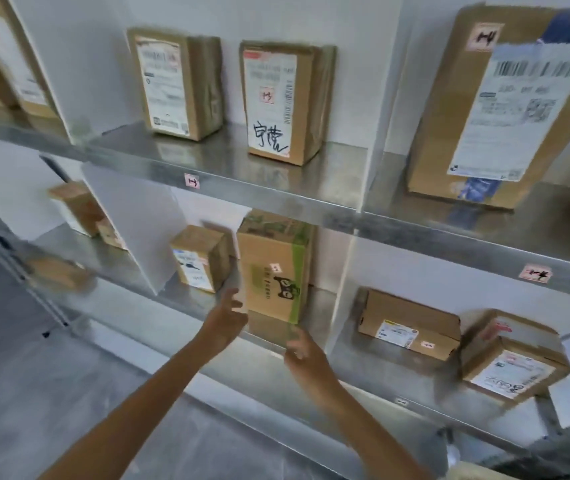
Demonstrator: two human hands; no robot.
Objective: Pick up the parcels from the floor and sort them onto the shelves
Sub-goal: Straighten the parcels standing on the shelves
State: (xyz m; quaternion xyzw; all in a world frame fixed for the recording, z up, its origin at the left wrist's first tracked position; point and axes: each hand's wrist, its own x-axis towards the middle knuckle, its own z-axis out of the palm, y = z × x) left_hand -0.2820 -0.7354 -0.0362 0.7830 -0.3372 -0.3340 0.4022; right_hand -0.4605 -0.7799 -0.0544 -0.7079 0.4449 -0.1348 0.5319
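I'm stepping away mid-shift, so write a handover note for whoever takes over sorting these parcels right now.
Left hand: open, beside the green-taped box.
Right hand: open, at its lower front corner; contact unclear from blur.
That box stands upright on the lower shelf, middle compartment, next to a small parcel.
Done: it is shelved; neither hand carries anything.
Left: any floor parcels, not in view.

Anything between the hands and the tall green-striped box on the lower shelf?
Nothing visible. The left hand is beside the green-striped box on its left, the right hand at its bottom front edge; the smaller box stands clear, further left.
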